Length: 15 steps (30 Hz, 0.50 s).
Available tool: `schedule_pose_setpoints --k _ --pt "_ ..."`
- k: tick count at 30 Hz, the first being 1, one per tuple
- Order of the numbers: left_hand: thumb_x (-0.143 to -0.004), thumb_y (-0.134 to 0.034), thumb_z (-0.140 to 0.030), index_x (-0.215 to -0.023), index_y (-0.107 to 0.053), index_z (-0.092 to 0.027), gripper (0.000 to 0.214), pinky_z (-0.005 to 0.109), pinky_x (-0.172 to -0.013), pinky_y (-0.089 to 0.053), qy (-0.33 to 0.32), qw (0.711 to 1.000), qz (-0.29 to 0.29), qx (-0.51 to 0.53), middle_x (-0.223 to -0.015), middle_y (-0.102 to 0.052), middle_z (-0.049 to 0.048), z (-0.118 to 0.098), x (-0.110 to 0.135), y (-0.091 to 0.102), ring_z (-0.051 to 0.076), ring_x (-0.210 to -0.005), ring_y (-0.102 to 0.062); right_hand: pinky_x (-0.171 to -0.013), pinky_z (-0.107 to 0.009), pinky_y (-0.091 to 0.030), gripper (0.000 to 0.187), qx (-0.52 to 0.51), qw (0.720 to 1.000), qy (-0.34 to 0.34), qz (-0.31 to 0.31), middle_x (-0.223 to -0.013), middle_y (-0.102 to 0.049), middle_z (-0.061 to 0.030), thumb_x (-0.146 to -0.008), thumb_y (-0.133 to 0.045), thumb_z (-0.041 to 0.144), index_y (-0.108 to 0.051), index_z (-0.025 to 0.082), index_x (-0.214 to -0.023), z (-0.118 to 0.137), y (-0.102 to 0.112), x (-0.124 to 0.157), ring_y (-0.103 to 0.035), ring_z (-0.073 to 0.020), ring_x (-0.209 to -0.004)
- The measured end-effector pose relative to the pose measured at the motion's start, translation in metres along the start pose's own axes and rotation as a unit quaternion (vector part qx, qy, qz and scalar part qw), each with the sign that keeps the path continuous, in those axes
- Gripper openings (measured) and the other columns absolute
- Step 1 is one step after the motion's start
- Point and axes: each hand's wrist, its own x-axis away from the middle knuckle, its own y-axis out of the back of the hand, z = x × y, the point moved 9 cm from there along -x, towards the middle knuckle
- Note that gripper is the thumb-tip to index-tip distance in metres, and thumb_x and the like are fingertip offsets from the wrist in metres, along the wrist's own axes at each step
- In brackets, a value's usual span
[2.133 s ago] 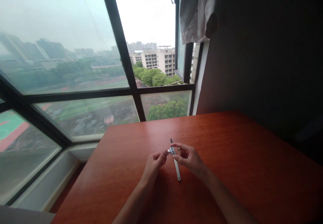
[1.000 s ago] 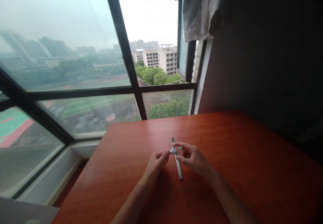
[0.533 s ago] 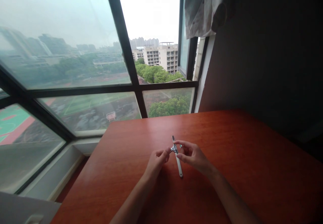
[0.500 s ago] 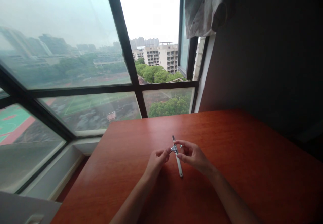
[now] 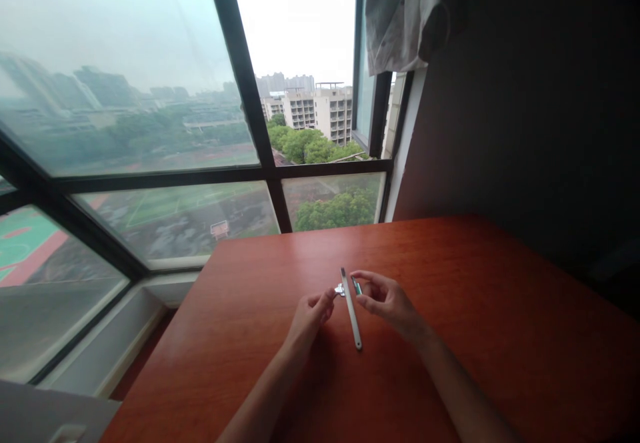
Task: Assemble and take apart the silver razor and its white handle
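Note:
A slim pale stick (image 5: 352, 316), with a dark tip at its far end and a small hole at its near end, lies on the brown table (image 5: 240, 336); it looks like a toothbrush. To its left, my left hand (image 5: 313, 313) pinches a small shiny silver piece (image 5: 340, 290) between thumb and fingers. The silver piece reaches the stick's edge; whether they touch I cannot tell. On the other side, my right hand (image 5: 385, 300) grips a small green-and-dark piece (image 5: 357, 286) between thumb and fingertips, apart from the silver one. Fingers partly hide both pieces.
Dark window frames (image 5: 270, 174) rise beyond the table's far and left edges, with one pane open. Grey cloth (image 5: 400, 23) hangs at the upper right. A dark wall (image 5: 500, 110) borders the right side.
My right hand has drawn back slightly to the right with the green-and-dark piece, away from the silver piece. My left hand has shifted a little left. The stick stays in place.

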Motion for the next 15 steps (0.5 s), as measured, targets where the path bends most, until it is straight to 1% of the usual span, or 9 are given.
schedule_pose_setpoints --k 2,4,6,7,10,12,15 --pt "-0.070 -0.048 -0.079 -0.051 -0.044 -0.018 0.064 0.024 -0.047 -0.016 0.007 1.000 -0.017 0.017 -0.045 -0.035 -0.0051 0.000 0.002 0.004 0.008 -0.045 -0.028 -0.050 -0.021 -0.031 0.053 0.048 0.998 -0.002 -0.037 -0.061 -0.043 0.0068 -0.078 -0.066 0.039 -0.056 0.013 -0.122 0.002 0.020 0.000 -0.039 -0.0086 -0.053" --pt "-0.072 -0.047 -0.078 -0.053 -0.045 -0.018 0.063 0.024 -0.046 -0.017 0.004 0.999 -0.021 0.030 -0.044 -0.036 -0.0052 0.000 0.002 0.006 0.008 -0.044 -0.029 -0.053 -0.023 -0.035 0.051 0.143 0.987 -0.003 -0.067 -0.062 -0.047 0.0055 -0.079 -0.064 0.037 -0.058 0.012 -0.122 0.004 0.044 0.002 -0.043 -0.0099 -0.055" --pt "-0.074 -0.046 -0.076 -0.053 -0.047 -0.017 0.063 0.024 -0.046 -0.017 -0.003 0.999 -0.018 0.038 -0.044 -0.037 -0.0051 -0.001 0.001 0.007 0.008 -0.043 -0.029 -0.058 -0.024 -0.038 0.047 0.259 0.960 -0.010 -0.109 -0.061 -0.050 0.0048 -0.079 -0.061 0.033 -0.060 0.013 -0.121 0.006 0.073 0.006 -0.047 -0.0116 -0.057" --pt "-0.075 -0.047 -0.076 -0.053 -0.047 -0.017 0.063 0.023 -0.046 -0.017 -0.006 0.999 -0.016 0.040 -0.044 -0.036 -0.0051 0.000 0.001 0.007 0.008 -0.043 -0.029 -0.058 -0.024 -0.038 0.046 0.311 0.943 -0.024 -0.118 -0.060 -0.051 0.0045 -0.078 -0.060 0.030 -0.061 0.013 -0.121 0.004 0.085 0.009 -0.048 -0.0123 -0.056" --pt "-0.074 -0.051 -0.073 -0.055 -0.050 -0.016 0.060 0.023 -0.045 -0.017 -0.004 0.999 -0.013 0.038 -0.043 -0.036 -0.0054 0.001 -0.002 0.009 0.008 -0.042 -0.029 -0.055 -0.023 -0.036 0.045 0.436 0.890 -0.082 -0.104 -0.057 -0.056 0.0037 -0.074 -0.059 0.021 -0.065 0.016 -0.118 -0.004 0.113 0.017 -0.052 -0.0135 -0.054" --pt "-0.075 -0.054 -0.070 -0.057 -0.053 -0.016 0.057 0.023 -0.045 -0.017 -0.002 0.999 -0.015 0.038 -0.043 -0.037 -0.0052 0.002 -0.003 0.009 0.008 -0.043 -0.030 -0.052 -0.023 -0.032 0.042 0.485 0.863 -0.113 -0.088 -0.056 -0.059 0.0031 -0.072 -0.058 0.016 -0.068 0.018 -0.113 -0.008 0.125 0.021 -0.053 -0.0137 -0.053" --pt "-0.075 -0.055 -0.069 -0.059 -0.056 -0.015 0.056 0.023 -0.045 -0.018 -0.008 0.999 -0.015 0.036 -0.045 -0.039 -0.0049 0.002 -0.003 0.009 0.008 -0.044 -0.031 -0.052 -0.023 -0.029 0.028 0.530 0.834 -0.140 -0.065 -0.058 -0.062 0.0012 -0.072 -0.057 0.013 -0.073 0.022 -0.093 -0.011 0.137 0.025 -0.055 -0.0143 -0.054"
